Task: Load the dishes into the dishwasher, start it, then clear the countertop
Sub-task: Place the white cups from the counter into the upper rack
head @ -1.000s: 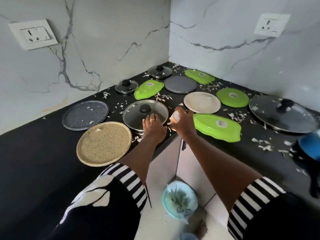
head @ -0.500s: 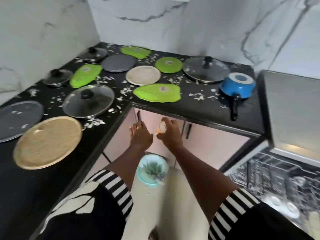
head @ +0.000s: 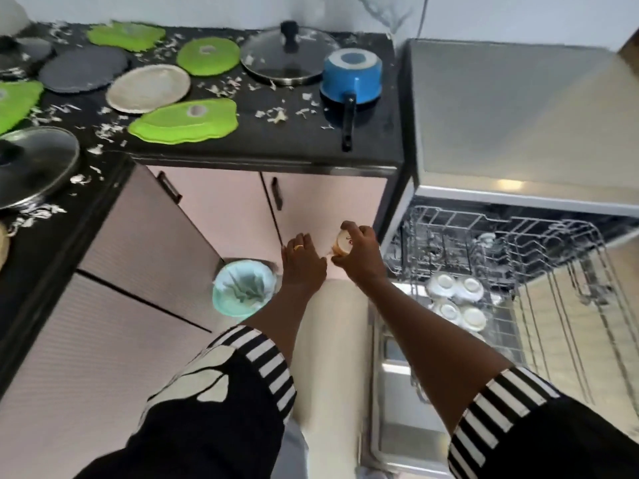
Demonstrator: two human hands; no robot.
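Black stone makes the tabletop point(head: 304, 146), and I see white scraps point(head: 276, 115) all over it. Flat on it lie green lids point(head: 185, 121), a pale plate point(head: 148, 88) and a glass lid point(head: 287, 55). A blue pot point(head: 352, 77) sits near its right edge, with its handle pointing to the front edge. Below the front edge, the right hand point(head: 361, 259) has its fingers curled tight round a small cup point(head: 343, 244). The left hand point(head: 303, 267) is just beside it, fingers straight and together, holding nothing. A bin point(head: 245, 288) stands on the floor near the left hand. Right of the hands I see the dishwasher point(head: 501, 108) open, with white bowls point(head: 456, 300) in its lower rack.
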